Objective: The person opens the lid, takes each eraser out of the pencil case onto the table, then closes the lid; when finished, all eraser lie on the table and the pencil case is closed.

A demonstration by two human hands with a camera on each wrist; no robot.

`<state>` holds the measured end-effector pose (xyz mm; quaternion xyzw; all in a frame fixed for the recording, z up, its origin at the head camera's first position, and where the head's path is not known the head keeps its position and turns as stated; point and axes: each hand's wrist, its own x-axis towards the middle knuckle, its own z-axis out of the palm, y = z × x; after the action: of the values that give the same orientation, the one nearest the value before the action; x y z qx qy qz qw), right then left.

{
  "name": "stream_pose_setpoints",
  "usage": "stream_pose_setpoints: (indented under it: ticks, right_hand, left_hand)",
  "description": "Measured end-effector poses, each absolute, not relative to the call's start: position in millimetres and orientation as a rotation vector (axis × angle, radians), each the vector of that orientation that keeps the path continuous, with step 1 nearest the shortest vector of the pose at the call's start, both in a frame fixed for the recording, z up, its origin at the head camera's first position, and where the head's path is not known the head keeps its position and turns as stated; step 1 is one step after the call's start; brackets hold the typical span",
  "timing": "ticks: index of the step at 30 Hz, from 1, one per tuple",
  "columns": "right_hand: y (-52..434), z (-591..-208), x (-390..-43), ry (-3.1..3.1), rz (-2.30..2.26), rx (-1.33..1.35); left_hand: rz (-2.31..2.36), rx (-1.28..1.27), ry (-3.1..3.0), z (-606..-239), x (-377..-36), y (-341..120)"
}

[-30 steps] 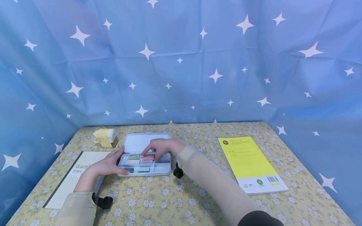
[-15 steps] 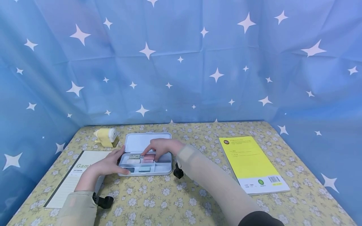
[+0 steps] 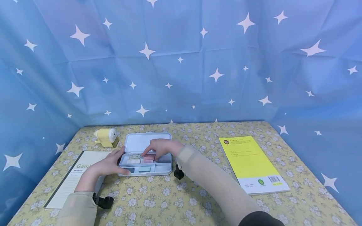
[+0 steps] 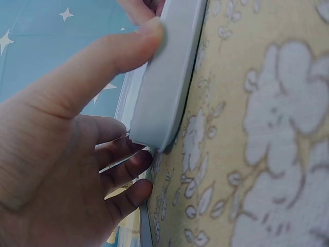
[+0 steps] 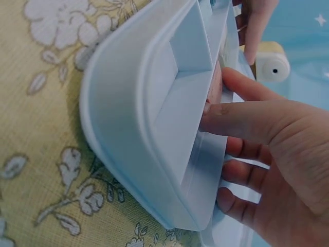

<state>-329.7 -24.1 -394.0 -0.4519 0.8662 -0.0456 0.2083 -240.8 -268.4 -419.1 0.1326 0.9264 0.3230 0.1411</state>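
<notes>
Both hands are crowding the open case: the left hand is blocking its left end, the right hand is covering the rear compartments. The raised lid is walling off the back. Bare tablecloth is lying open between case and yellow booklet; a sharpener and a notepad are flanking the left.

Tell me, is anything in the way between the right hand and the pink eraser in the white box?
Nothing visible is in the way. The right hand already has its fingertips down on the pink eraser inside the open white box. The left hand only holds the box's left end, off to the side.
</notes>
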Motion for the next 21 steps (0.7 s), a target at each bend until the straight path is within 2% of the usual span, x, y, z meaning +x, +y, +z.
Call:
stream_pose_setpoints:
  ticks: [21]
  right_hand:
    - [-19.5,-390.5,-328.1,2.422,-0.095,-1.396]
  left_hand:
    - [0.937,0.369,2.675,-418.1,-240.6,-268.7]
